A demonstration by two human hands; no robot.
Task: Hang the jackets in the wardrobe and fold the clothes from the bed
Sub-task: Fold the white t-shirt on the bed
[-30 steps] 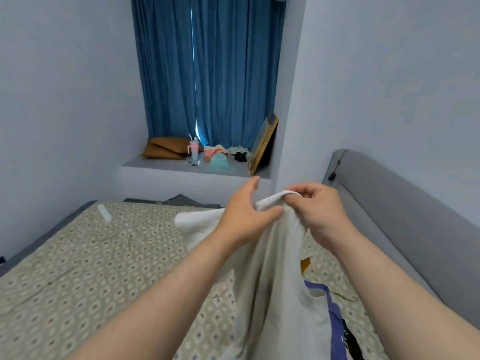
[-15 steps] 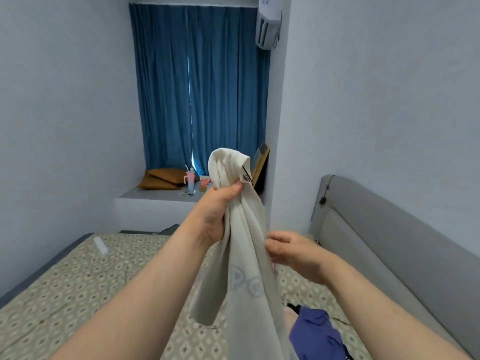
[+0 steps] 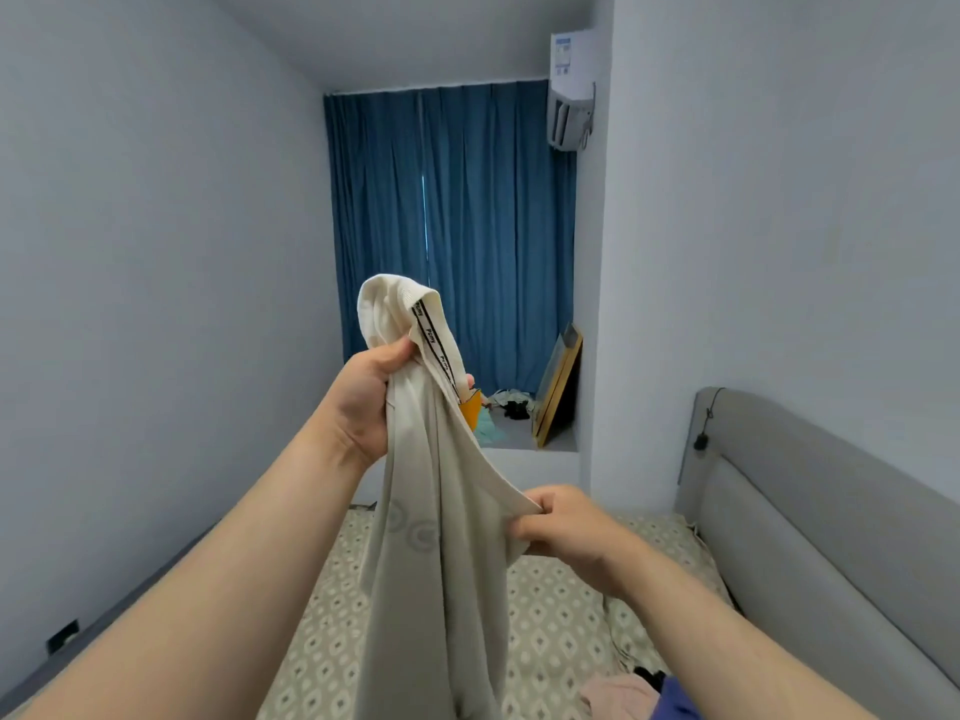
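Note:
A cream-white top [image 3: 441, 537] with a black-striped neck tape hangs in front of me over the bed [image 3: 561, 615]. My left hand [image 3: 371, 402] grips it near the collar and holds it high. Lower and to the right, my right hand [image 3: 566, 527] pinches a fold of the same top at its side edge. The fabric drapes down between my arms and out of the bottom of the view. A pink garment [image 3: 618, 696] and a blue one [image 3: 675, 701] lie on the bed at the lower right.
The bed has a patterned cover and a grey padded headboard [image 3: 810, 511] on the right. Blue curtains [image 3: 452, 226] cover the window ahead. Below them a ledge [image 3: 524, 439] holds small items and a leaning frame [image 3: 558, 387]. A wall air conditioner [image 3: 571, 90] hangs above.
My left hand has lifted the top's collar higher. My right hand let go near the collar, dropped lower and now pinches the side of the fabric. My view has tilted upward.

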